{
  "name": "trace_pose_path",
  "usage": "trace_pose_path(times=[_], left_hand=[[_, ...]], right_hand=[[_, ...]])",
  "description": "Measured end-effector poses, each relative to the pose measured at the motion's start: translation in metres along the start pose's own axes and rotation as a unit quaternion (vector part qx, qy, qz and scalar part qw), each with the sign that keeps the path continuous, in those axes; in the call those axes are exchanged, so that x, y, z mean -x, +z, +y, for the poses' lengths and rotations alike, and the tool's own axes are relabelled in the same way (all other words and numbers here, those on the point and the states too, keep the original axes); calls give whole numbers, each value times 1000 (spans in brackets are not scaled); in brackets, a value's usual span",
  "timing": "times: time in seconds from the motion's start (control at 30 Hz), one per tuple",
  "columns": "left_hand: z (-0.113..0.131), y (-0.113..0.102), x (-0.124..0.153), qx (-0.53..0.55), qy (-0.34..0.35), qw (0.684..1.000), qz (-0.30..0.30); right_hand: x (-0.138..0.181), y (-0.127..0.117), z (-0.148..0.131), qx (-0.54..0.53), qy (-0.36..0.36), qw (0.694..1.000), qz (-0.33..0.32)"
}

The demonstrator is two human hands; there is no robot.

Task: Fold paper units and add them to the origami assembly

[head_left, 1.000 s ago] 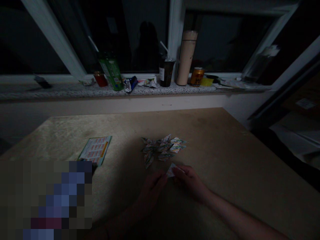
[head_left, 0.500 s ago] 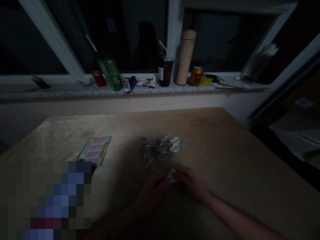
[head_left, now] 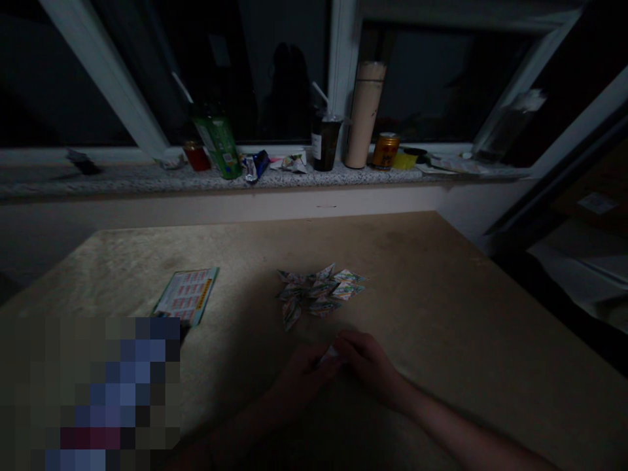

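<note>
- Left hand [head_left: 304, 378] and right hand [head_left: 369, 361]: fingertips together, pinching one small folded paper [head_left: 330, 354] between them, low over the desk [head_left: 441, 294].
- Pile [head_left: 316, 292] of folded pieces lies just beyond the hands.
- Leaflet [head_left: 187, 296] lies far left.

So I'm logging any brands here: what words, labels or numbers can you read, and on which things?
None can be read.
Printed sheet on the table: rows of print, too blurred.
Green bottle label: too small.
Dark cup label: unreadable.
Gold can: print blurred.
Pile of folded paper pieces and the piece between both hands: coloured print, illegible.
</note>
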State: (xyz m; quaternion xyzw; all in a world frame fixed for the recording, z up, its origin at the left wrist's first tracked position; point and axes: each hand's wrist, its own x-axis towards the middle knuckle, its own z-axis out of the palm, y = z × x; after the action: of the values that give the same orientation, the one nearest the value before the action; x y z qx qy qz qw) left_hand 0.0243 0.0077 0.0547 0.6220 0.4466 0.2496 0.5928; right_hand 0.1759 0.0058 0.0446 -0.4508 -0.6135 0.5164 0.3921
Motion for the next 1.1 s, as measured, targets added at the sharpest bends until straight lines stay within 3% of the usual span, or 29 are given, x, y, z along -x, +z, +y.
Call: trace_pose_path(times=[0.13, 0.4, 0.63, 0.83, 0.97, 1.1], left_hand=[[0, -1, 0, -10, 2, 1000, 0], [-5, 0, -1, -11, -2, 1000, -7], [-9, 3, -1, -28, -3, 999, 31], [-10, 0, -3, 5, -21, 996, 91], [-7, 0, -4, 13, -15, 996, 86], [-7, 1, -3, 29, -15, 996, 85]], right_hand=[[-4, -1, 3, -21, 6, 1000, -7], [0, -1, -2, 11, -22, 999, 40], [-2, -3, 0, -11, -2, 998, 69], [-4, -3, 2, -42, 32, 998, 19], [-1, -1, -2, -82, 56, 995, -7], [-3, -1, 0, -83, 69, 994, 23]])
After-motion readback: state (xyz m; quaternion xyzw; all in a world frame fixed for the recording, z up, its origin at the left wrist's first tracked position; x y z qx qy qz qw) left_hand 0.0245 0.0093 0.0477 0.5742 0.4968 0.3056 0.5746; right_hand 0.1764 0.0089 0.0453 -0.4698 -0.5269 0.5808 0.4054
